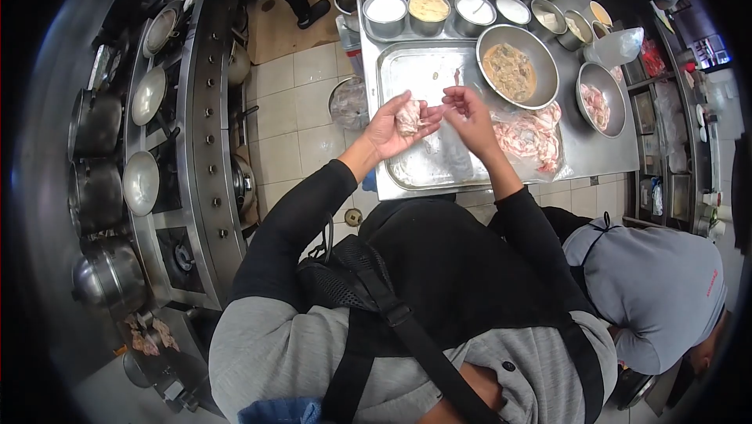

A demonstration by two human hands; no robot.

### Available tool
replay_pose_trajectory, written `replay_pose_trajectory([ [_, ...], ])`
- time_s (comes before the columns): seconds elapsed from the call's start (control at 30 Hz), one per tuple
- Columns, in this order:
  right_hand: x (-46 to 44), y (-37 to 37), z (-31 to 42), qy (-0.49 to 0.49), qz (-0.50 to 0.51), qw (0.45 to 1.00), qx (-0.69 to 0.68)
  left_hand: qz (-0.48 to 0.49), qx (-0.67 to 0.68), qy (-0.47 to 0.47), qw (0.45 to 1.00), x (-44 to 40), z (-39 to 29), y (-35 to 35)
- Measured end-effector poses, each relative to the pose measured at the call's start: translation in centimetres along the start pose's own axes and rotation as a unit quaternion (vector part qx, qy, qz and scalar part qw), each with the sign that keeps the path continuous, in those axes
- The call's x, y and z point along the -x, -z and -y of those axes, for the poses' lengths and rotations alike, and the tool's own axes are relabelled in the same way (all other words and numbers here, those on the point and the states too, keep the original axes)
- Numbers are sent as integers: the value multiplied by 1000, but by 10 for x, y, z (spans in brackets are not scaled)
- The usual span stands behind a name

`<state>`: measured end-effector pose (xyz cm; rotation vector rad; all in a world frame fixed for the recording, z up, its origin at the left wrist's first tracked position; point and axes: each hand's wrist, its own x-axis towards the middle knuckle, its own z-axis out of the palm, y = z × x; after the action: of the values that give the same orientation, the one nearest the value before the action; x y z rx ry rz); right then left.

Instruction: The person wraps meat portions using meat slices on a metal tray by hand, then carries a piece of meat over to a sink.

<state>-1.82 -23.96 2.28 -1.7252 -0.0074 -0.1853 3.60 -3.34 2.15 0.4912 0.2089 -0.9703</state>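
And here a long stove (205,150) is running down the left, with three pans (141,183) sitting along it. Facing the person, the steel bench (599,158) is taking up the ground, and just off its near right corner a co-worker (662,283) in a grey top is bending low.

On the bench, a wide tray (406,68) is lying along the near edge, reaching to the left edge. Beyond it, metal tubs (429,13) are lining up in rows towards the far edge, some holding white stuff, one a yellow paste. A big bowl (517,66) of meat in an orange-brown sauce is sitting over the tray's far right corner, and a smaller bowl (601,99) of raw meat is standing near the bench's right edge. A heap of raw meat (529,142) is spreading over the tray's near right corner.

Now the hands, working above the middle of the tray! The left hand (395,125) is turning its palm up, fingers curling loosely and cradling a piece of meat (408,117), pale pink and white. Just beside it the right hand (470,115) is bending its fingers, thumb close to the forefinger; whether they are pinching anything, I cannot tell. Past the fingertips, a small scrap (435,75) is lying on the tray.
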Motion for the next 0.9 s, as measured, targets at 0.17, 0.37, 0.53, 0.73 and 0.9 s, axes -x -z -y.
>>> replay_pose_trajectory([
  [0.17,10,-11,47,144,175,955,191,-46,-9,94,994,-6,6,3],
  [0.37,25,3,20,-29,122,992,17,-2,5,183,983,17,12,-54],
  [0.53,32,27,15,-227,-114,779,-574,59,-149,188,969,47,-5,-122],
  [0.73,-14,218,26,-103,-326,894,-289,-54,-209,73,974,41,-22,-78],
  [0.9,-73,375,-30,-95,-311,902,285,-137,-328,-2,935,18,-10,-26],
])
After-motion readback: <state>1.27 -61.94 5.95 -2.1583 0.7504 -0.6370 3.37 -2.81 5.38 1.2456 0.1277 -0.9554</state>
